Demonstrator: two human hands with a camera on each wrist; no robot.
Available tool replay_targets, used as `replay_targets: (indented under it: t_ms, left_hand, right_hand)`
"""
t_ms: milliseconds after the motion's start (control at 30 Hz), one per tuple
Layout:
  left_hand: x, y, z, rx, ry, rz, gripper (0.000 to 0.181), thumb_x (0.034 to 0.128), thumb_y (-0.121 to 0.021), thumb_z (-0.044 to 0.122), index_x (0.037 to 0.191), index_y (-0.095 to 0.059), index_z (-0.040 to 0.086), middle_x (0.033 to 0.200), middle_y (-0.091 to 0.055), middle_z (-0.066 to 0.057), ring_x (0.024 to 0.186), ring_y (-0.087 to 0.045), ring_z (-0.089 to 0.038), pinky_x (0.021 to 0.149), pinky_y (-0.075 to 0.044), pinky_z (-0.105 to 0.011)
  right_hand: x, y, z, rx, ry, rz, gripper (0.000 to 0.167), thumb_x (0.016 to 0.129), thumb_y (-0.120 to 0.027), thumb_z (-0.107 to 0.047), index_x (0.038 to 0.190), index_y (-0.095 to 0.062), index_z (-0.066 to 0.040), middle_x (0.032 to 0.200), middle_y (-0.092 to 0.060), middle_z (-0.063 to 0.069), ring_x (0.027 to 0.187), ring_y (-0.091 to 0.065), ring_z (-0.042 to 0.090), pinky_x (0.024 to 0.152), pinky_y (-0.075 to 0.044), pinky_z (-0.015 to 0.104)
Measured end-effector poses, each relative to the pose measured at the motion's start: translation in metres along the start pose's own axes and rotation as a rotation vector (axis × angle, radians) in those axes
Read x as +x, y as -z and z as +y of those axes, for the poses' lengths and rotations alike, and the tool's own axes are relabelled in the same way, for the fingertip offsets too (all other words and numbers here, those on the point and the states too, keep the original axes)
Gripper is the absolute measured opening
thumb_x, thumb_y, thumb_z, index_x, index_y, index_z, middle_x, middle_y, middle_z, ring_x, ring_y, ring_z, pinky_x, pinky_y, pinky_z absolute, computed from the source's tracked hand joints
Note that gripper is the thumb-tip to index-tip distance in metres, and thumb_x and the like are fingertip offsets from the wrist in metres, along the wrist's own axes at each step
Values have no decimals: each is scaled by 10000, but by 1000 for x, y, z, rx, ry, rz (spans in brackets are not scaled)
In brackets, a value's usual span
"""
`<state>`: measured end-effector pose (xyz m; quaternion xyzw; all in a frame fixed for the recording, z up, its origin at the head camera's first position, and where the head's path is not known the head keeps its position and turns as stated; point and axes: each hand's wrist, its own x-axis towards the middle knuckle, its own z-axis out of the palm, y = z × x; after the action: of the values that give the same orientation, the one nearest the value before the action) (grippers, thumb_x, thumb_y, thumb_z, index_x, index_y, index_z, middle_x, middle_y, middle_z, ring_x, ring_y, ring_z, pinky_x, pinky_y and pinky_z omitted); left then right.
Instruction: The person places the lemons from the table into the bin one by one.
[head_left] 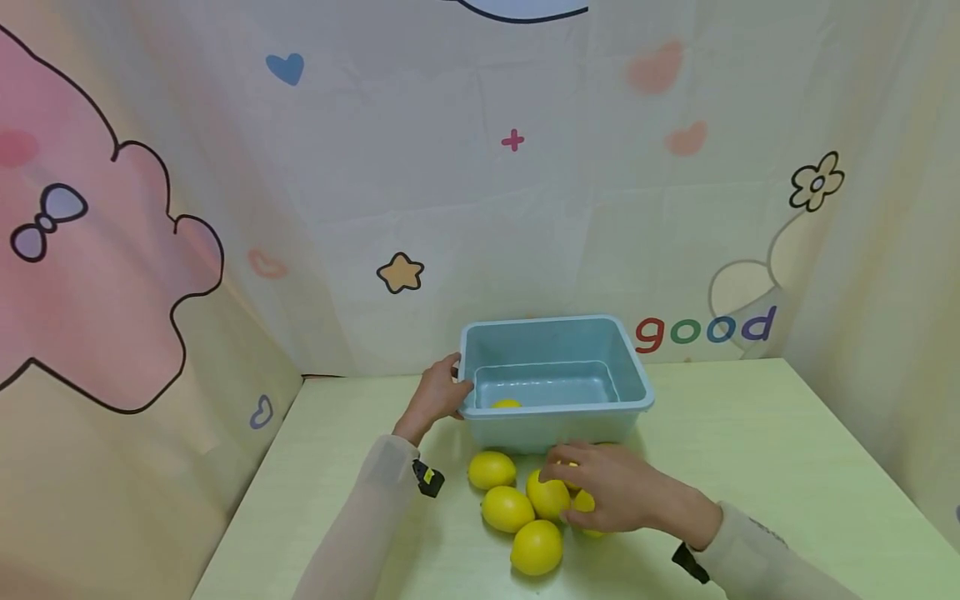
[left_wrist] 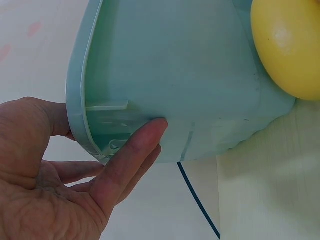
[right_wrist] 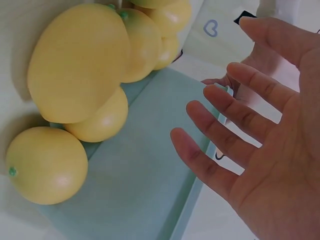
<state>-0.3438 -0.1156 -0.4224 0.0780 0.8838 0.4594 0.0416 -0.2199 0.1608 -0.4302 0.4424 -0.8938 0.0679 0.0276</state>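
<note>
A light blue plastic bin (head_left: pixel 555 425) stands on the table, with one lemon (head_left: pixel 507 403) partly visible inside. My left hand (head_left: pixel 437 390) holds the bin's left end; in the left wrist view its thumb goes over the rim (left_wrist: pixel 76 85) and its fingers lie against the outer wall. Several lemons (head_left: pixel 507 509) lie in a cluster before the bin. Over the right side of this cluster hovers my right hand (head_left: pixel 618 487), hiding some of them. Its fingers (right_wrist: pixel 215 125) are spread and hold nothing in the right wrist view, apart from the nearest lemon (right_wrist: pixel 80 65).
The pale green table (head_left: pixel 750 467) reaches back to a patterned curtain (head_left: pixel 450 183) close behind the bin. More curtain hangs at both sides. A dark wrist strap (head_left: pixel 690 563) shows below the right sleeve.
</note>
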Motion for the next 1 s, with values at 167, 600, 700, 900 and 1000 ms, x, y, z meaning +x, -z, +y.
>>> replay_targets:
  t_ms: [167,600,700,900,1000]
  left_hand:
    - [1,0,-1,2,9,0,614,943,-561,130,1511,-342,48,1313,-550,-278,1008,-671,-427,594,-619,-397]
    - [0,0,1,-4,12,0,625,942,-567,136,1517,-337,56,1329,-547,-278,1019,-670,-438,568,-615,-365]
    - [0,0,0,-7,11,0,621,942,-567,135,1515,-341,58,1324,-547,-273,1014,-671,-435,592,-619,-395]
    - [1,0,-1,-4,12,2,621,939,-567,138,1514,-344,61,1318,-548,-269,1009,-671,-432,547,-610,-347]
    - [1,0,-1,-3,8,2,625,935,-567,132,1514,-342,56,1316,-548,-274,987,-678,-424,554,-612,-363]
  right_hand:
    - [-2,-8,-1,33,-8,-43,409,850,-730,-368,1226,-635,-238,1267,-601,-27,1078,-594,170,872,-566,349]
    - [-6,-27,-4,111,-12,-143,362,876,-694,-349,1227,-647,-274,1245,-595,-70,1063,-565,121,855,-545,315]
    - [-6,-29,-4,111,-11,-148,365,874,-700,-350,1227,-647,-277,1247,-594,-73,1060,-564,119,859,-544,315]
    - [-7,-30,-2,76,9,-124,369,852,-728,-349,1204,-648,-274,1223,-588,-62,1026,-555,116,828,-540,298]
    - [-9,-31,0,51,31,-91,367,834,-749,-334,1179,-649,-260,1201,-581,-52,1007,-551,117,812,-535,289]
